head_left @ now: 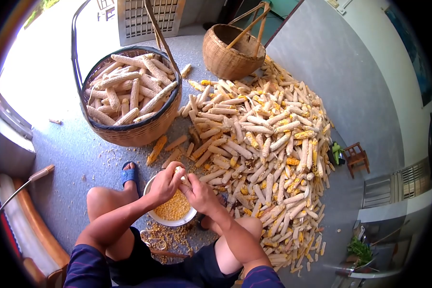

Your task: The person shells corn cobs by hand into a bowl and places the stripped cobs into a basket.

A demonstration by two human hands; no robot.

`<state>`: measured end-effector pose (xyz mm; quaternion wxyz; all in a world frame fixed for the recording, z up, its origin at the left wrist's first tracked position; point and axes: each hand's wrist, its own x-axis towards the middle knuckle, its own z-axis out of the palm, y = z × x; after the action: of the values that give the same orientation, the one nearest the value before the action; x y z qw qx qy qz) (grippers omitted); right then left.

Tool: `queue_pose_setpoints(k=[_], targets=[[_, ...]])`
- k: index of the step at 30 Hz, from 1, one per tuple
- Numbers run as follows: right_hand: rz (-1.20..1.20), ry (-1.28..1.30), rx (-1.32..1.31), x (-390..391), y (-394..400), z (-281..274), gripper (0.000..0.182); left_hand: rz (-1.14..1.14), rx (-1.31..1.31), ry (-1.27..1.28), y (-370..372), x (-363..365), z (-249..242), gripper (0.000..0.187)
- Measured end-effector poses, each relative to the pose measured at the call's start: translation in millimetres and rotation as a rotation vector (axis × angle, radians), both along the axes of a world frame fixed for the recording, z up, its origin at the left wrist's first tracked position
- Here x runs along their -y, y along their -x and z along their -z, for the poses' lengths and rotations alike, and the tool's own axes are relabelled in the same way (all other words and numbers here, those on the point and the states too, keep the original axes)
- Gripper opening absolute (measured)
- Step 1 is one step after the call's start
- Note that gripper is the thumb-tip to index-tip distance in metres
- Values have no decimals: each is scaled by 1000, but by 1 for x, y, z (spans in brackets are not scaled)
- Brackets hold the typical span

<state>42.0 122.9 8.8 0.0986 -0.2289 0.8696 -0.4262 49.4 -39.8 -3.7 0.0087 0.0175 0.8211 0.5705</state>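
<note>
Over a white bowl (191, 214) of loose yellow kernels, my left hand (165, 183) and my right hand (199, 193) are close together. Both have their fingers closed round a pale corn cob (180, 174), mostly hidden by the fingers. The bowl stands on the floor between my legs. Just right of my hands spreads a large pile of corn cobs (259, 144), mostly pale, some with yellow kernels on them.
A big woven basket (134, 136) full of pale cobs stands at the upper left. Behind the pile is a smaller wicker basket (225, 60). Kernels (165, 237) lie scattered near my feet. A small wooden chair (356, 158) is at the right.
</note>
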Motion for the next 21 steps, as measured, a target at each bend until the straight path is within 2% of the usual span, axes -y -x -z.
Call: queue_pose_setpoints(k=[3,6,7,9,10,11,12,13,15,17,19,21], targets=[[-48,-7,-1,-1,2,-6,30,-28,-80,36,2,5,2,34],[-64,-34,2,-2,1,-4,30,-35,22,-36,1,7,7,37],[-65,-34,2,-3,2,-4,30,-88,-58,-72,3,5,16,38],[-93,160,118,-5,6,-2,33,-139,-138,-108,1,2,20,41],[-91,160,117,-7,7,6,33,-154,-13,-243,0,2,18,42],[-98,278,332,-11,9,17,33,-169,112,-377,-1,1,14,43],[-104,396,546,-10,11,15,34,-166,110,-377,0,1,11,43],[-103,395,542,-11,10,13,34,-166,97,-380,0,1,7,44],[-118,559,744,-12,9,5,33,-167,84,-385,-1,3,-3,44],[-143,564,757,-16,12,4,32,-72,311,-696,-2,5,-14,44],[-166,569,771,-18,14,5,30,-21,370,-656,0,14,-14,43],[-191,381,664,-18,13,8,34,26,512,-531,4,18,-19,43]])
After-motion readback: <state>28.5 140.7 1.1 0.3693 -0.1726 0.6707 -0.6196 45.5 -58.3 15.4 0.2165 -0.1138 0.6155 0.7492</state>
